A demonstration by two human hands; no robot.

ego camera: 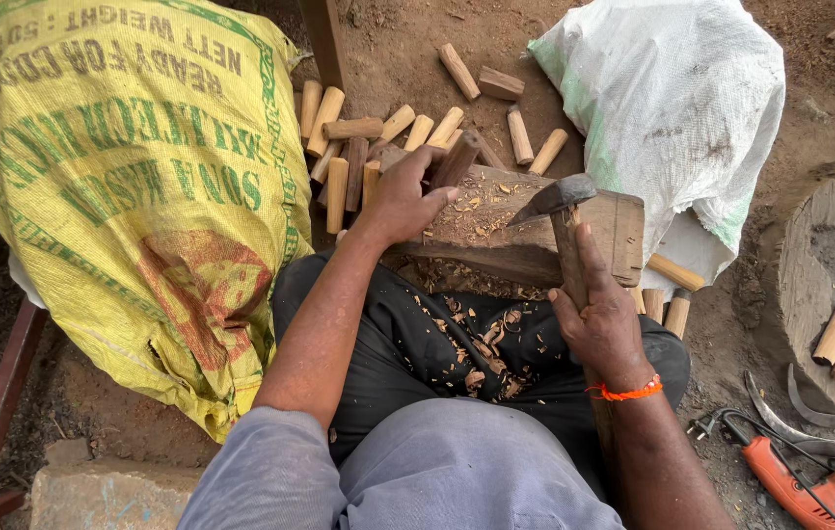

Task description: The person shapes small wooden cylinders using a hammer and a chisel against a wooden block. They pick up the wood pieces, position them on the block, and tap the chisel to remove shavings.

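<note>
Head view: left hand (403, 201) fingers clamp a wooden peg (457, 160) pointing away on the block (525, 231); right hand (599, 319) fingers grip the hatchet (560, 201).

**An outdoor woodworking spot on bare earth**

The ground is packed dirt (407, 49), strewn with cut wooden pegs (339, 147) at the upper centre. A worn chopping block (525, 231) sits mid-frame, with wood chips (481, 348) scattered below it. A yellow woven sack (133, 186) fills the left, a white sack (673, 98) the upper right. At the lower right lie an orange power drill (810, 486) and a curved blade (800, 417)
</note>
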